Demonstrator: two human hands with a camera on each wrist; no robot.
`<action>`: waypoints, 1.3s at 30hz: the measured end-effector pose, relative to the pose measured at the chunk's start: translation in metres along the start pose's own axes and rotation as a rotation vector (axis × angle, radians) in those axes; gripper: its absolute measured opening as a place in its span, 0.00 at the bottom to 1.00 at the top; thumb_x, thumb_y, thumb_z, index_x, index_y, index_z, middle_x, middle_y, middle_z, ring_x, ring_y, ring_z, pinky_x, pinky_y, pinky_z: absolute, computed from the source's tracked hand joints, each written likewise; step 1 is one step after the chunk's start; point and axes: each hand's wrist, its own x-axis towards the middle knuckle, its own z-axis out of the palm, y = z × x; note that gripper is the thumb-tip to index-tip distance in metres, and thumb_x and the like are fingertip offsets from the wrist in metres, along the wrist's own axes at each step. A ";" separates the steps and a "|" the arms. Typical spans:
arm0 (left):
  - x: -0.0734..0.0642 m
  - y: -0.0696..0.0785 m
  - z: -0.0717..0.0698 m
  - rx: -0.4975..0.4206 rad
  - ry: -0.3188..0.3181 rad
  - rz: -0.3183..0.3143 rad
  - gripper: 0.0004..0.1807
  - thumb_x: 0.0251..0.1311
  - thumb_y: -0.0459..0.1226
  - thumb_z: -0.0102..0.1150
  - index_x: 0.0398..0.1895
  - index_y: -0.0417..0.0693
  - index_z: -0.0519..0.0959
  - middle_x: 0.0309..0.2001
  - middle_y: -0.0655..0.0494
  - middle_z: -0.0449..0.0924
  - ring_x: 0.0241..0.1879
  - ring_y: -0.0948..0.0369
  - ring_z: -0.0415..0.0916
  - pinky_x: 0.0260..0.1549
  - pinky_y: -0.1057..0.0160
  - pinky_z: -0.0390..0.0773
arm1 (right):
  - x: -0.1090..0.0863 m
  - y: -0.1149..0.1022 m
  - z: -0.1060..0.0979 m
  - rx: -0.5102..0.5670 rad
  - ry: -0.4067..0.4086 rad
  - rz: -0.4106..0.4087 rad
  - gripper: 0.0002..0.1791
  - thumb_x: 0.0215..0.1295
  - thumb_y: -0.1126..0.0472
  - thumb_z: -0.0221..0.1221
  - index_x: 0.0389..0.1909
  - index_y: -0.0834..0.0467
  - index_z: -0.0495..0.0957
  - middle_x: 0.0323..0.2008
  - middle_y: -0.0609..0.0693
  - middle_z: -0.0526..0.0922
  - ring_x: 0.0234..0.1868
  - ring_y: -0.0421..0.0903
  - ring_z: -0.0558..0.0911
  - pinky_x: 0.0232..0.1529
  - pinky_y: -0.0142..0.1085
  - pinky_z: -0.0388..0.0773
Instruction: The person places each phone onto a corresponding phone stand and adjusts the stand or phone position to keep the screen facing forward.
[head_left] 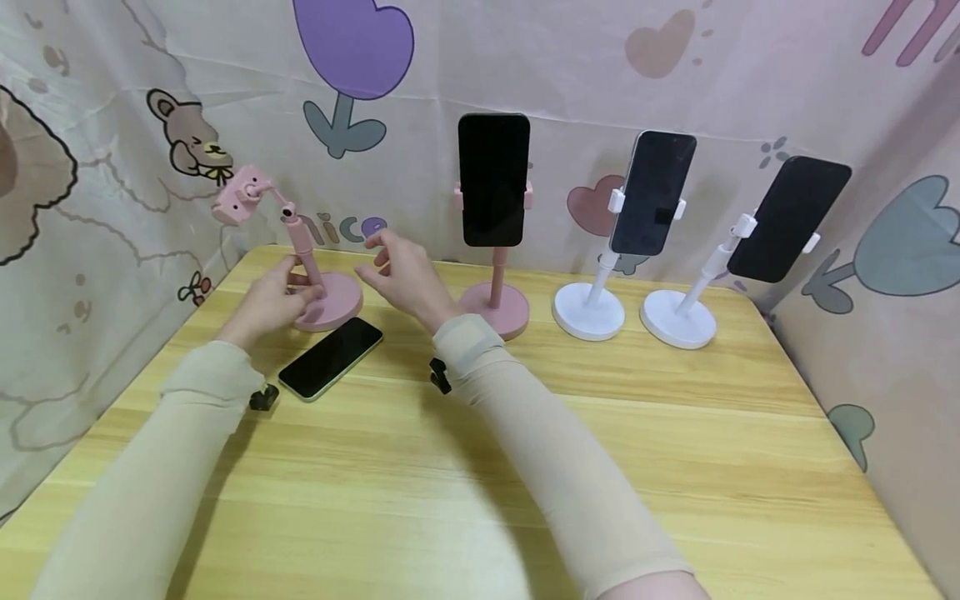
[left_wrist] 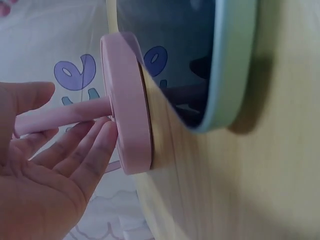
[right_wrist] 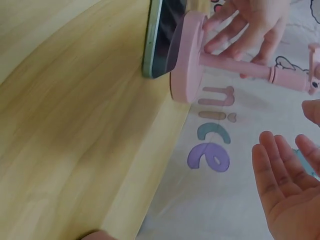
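Observation:
A pink phone stand (head_left: 337, 302) stands at the left of the table, its bare clamp (head_left: 240, 197) tipped toward the left. My left hand (head_left: 272, 304) is around its lower pole, and in the left wrist view the loosely extended fingers (left_wrist: 95, 155) reach the base while the thumb stays apart from the pole. To the right of the stand, my right hand (head_left: 408, 279) hovers with relaxed fingers and holds nothing; its palm shows in the right wrist view. A phone (head_left: 332, 358) with a pale green edge lies screen up before the stand's base.
Right of the hands stand a second pink stand (head_left: 513, 310) holding an upright phone (head_left: 495, 179) and two white stands (head_left: 588, 312) with tilted phones (head_left: 654, 193). A patterned curtain (head_left: 525, 50) hangs behind the wooden table (head_left: 420, 467).

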 end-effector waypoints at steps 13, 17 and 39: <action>-0.004 0.003 0.007 -0.004 -0.025 0.047 0.31 0.86 0.38 0.38 0.84 0.36 0.50 0.74 0.22 0.67 0.71 0.30 0.72 0.65 0.35 0.79 | 0.007 -0.023 0.013 -0.051 -0.048 -0.036 0.32 0.80 0.47 0.62 0.77 0.54 0.68 0.61 0.52 0.85 0.58 0.44 0.87 0.55 0.28 0.86; -0.005 0.005 0.012 0.010 -0.038 0.061 0.30 0.86 0.38 0.36 0.83 0.36 0.51 0.74 0.23 0.67 0.70 0.31 0.73 0.64 0.35 0.79 | 0.008 -0.025 0.016 -0.067 -0.042 -0.018 0.32 0.80 0.47 0.62 0.77 0.54 0.68 0.63 0.52 0.85 0.60 0.43 0.86 0.56 0.28 0.85; -0.024 0.036 0.035 0.066 -0.031 0.130 0.25 0.83 0.36 0.43 0.77 0.38 0.60 0.70 0.25 0.73 0.71 0.31 0.72 0.70 0.33 0.73 | 0.010 -0.025 0.032 -0.064 0.080 0.028 0.25 0.76 0.47 0.66 0.67 0.55 0.77 0.58 0.50 0.85 0.55 0.41 0.83 0.50 0.27 0.83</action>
